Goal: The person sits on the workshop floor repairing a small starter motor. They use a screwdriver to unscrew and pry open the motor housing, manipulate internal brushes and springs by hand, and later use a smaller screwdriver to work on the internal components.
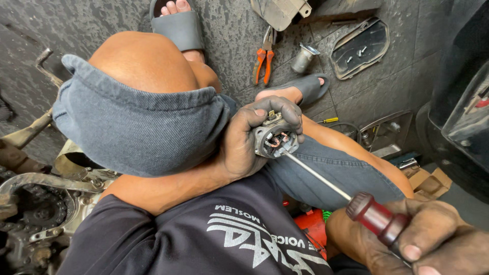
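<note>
Two hands: both busy, one part between them, held over the lap of a person crouched on a dark floor.
Left hand (254, 140): fingers curled tight round a small round metal motor housing (274, 138), open face turned toward the camera, copper windings showing inside.
Right hand (433, 239): fist wrapped round the red translucent handle of a screwdriver (351, 196); thumb lies along the handle.
Shaft: long and bright, running up-left from the handle; tip sits at the lower rim of the housing, touching or just inside it. Exact seat of the tip too small to tell.
Step in hand: judged as working a fastener or prying at the housing face, tip engaged.
Next move calls for: steady counter-grip from the left hand, shaft kept in line with the fastener, so the tip does not skid onto the windings.
Floor beyond the knees: orange-handled pliers (264, 60), a small metal cylinder (303, 58), a black cover plate (360, 48) with loose screws on it.
Lower left: greasy engine parts (35, 203), chain and sprocket visible.
</note>
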